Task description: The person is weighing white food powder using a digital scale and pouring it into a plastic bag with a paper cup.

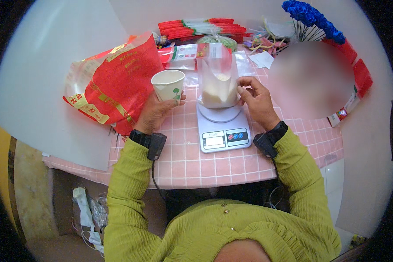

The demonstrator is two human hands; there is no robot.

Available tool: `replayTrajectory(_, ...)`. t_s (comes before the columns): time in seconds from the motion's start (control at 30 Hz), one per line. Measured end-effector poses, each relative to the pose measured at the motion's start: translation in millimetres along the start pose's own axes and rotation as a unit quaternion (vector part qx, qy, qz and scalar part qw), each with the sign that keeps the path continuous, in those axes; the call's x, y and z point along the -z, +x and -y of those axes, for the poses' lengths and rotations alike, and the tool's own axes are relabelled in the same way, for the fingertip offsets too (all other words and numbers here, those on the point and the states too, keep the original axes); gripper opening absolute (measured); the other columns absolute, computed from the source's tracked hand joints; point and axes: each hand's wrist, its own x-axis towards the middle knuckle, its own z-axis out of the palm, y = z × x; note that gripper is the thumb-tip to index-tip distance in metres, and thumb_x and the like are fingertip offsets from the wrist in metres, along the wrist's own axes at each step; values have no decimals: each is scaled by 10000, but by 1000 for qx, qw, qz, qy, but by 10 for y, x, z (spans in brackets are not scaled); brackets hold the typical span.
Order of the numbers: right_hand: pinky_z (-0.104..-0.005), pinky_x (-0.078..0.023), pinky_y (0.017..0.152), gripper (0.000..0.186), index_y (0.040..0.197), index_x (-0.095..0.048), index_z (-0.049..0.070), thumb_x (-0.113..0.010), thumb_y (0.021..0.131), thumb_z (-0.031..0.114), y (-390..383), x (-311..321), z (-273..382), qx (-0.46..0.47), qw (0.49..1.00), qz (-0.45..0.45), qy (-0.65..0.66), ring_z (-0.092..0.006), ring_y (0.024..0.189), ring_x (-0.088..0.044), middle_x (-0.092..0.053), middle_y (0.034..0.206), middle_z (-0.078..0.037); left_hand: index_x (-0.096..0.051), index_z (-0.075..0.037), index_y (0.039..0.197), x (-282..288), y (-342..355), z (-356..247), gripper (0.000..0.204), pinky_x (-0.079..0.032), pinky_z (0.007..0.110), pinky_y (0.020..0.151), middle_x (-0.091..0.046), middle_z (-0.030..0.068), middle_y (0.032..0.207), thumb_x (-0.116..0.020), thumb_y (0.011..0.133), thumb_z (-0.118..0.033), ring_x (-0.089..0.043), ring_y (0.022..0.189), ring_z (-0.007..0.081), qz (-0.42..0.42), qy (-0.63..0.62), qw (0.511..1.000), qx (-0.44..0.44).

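A white paper cup with a green print is gripped in my left hand, upright, with my fingers wrapped round its lower part. In front of me a white kitchen scale lies on the table. On its round pan stands a clear plastic bag with pale, grain-like contents at the bottom. My right hand is at the bag's right side, thumb and fingers pinched together at its edge.
A large red and gold bag stands at the left. Behind the scale lie red and white packages and a bag of something green. Blue flowers are at the back right, near a blurred patch. A pink checked cloth covers the table.
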Motion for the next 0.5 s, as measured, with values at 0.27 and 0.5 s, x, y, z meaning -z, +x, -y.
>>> replayTrajectory(0.27,-232,-495,604,307,1251,-571,44,-604,946,61,5,55,42,7,999,-33,-4,-76,677,-583,-630,1112,-56,-407,-10,1398,69,5,155,719,-524,395,987,-613,150,1219,-776,793,-134,-627,1117,261,-10,-10,1000,16)
replayTrajectory(0.5,-224,-468,590,277,1233,-594,44,-567,999,189,44,70,-33,-12,997,-71,10,-69,643,-551,-641,1106,-87,-406,-15,1401,40,8,151,706,-525,389,976,-602,154,1231,-770,810,-139,-625,1115,253,-2,26,999,34)
